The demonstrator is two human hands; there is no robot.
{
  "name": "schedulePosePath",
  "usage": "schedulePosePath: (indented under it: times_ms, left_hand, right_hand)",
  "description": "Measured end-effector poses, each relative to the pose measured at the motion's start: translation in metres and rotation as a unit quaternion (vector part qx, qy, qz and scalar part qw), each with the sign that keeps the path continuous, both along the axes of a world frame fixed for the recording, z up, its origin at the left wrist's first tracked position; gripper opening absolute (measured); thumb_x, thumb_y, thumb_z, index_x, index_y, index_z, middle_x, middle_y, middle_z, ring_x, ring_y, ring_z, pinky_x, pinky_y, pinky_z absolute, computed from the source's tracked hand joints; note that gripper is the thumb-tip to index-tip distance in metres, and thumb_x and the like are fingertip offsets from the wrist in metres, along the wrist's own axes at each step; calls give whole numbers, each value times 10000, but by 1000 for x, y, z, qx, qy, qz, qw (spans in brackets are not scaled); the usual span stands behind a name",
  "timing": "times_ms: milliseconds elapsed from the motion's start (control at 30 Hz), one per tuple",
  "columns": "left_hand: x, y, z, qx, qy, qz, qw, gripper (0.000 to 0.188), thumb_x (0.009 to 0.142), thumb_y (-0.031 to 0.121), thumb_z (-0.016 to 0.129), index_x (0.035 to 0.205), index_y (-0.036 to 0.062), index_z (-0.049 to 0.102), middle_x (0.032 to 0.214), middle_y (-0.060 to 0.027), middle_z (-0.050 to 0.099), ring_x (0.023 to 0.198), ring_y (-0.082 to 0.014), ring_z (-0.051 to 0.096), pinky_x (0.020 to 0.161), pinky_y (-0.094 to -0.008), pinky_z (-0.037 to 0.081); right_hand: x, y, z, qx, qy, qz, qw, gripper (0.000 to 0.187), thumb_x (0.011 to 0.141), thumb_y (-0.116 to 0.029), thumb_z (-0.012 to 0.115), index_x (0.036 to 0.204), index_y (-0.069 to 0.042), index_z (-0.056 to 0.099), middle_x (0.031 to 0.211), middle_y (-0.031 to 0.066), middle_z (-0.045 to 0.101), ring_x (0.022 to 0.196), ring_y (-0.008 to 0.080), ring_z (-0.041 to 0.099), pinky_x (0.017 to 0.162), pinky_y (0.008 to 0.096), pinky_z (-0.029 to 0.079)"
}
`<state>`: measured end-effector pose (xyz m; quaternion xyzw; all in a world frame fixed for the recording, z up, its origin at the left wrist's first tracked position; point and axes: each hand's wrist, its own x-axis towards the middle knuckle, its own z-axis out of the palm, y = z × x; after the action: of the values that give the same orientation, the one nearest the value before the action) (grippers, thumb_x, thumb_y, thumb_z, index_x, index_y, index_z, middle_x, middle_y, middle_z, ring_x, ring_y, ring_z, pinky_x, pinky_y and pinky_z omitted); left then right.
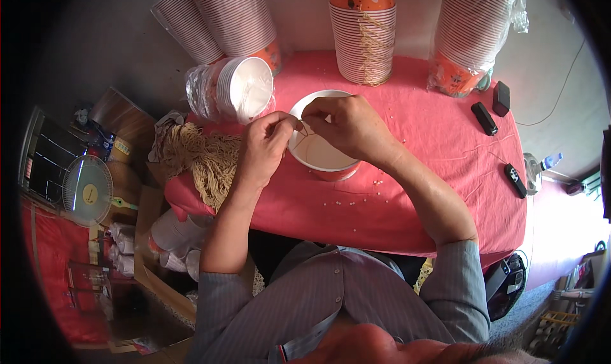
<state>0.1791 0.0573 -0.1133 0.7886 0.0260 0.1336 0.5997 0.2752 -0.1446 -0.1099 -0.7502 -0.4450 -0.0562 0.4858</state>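
Observation:
A white-lined paper bucket (316, 99) with an orange outside stands on the table in front of me. Over its left rim my left hand (266, 144) is closed, thumb and forefinger pinching a thin string (305, 131). My right hand (347, 123) covers part of the bucket's opening, its bent fingers pinching the same string close to the left fingertips. The string hangs in a small loop between them and down toward the bucket. Beside my left forearm lies a thick bundle of beige strings (213, 163). My right fingers hide part of the string.
The table has a red cloth (433, 173) with small white beads (379, 182) scattered on it. Behind stand stacked buckets with strings (363, 45) and plastic-wrapped stacks (468, 29). A wrapped stack (251, 87) lies at left. Small black devices (485, 118) sit at right.

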Motion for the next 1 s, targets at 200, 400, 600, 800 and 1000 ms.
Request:
schedulePosePath:
  times_ms: [200, 400, 600, 800, 1000]
  left_hand:
    - [-2, -2, 1, -33, 5, -16, 999, 225, 1069, 164, 627, 1017, -6, 764, 716, 92, 516, 629, -6, 406, 557, -228, 311]
    - [0, -4, -2, -42, -9, -5, 999, 213, 1069, 162, 640, 1036, -10, 762, 736, 92, 540, 637, -9, 421, 562, -228, 322]
    - [-2, -7, 3, -74, 13, 3, 997, 195, 1062, 152, 648, 1021, -10, 750, 738, 93, 543, 643, -6, 428, 562, -227, 321]
    - [-2, -3, 4, -17, 6, -19, 1000, 205, 1070, 167, 677, 1018, -22, 737, 785, 68, 619, 688, -29, 507, 614, -225, 402]
    - [-6, -8, 11, 100, -59, -43, 992, 171, 1094, 112, 670, 1083, -50, 723, 847, -42, 725, 788, -69, 640, 712, -278, 519]
  right_hand:
    - [1, 2, -2, -17, 5, 8, 1000, 205, 969, -147, 714, 1117, -35, 802, 961, 153, 807, 846, 259, 786, 798, 388, 617]
    - [-1, -1, -1, -8, 42, 36, 998, 210, 973, -146, 713, 1114, -32, 819, 945, 148, 816, 838, 232, 777, 791, 375, 608]
    - [-2, 1, 0, 11, 37, 19, 999, 194, 914, -207, 775, 988, -34, 825, 867, 176, 795, 759, 354, 764, 725, 449, 605]
    - [3, 3, -7, 5, 13, 21, 1000, 200, 890, -220, 785, 963, -36, 810, 855, 169, 784, 746, 352, 754, 713, 457, 597]
    - [3, -2, -2, -45, 21, 36, 998, 197, 899, -148, 752, 1027, -1, 777, 923, 151, 800, 831, 273, 774, 781, 402, 599]
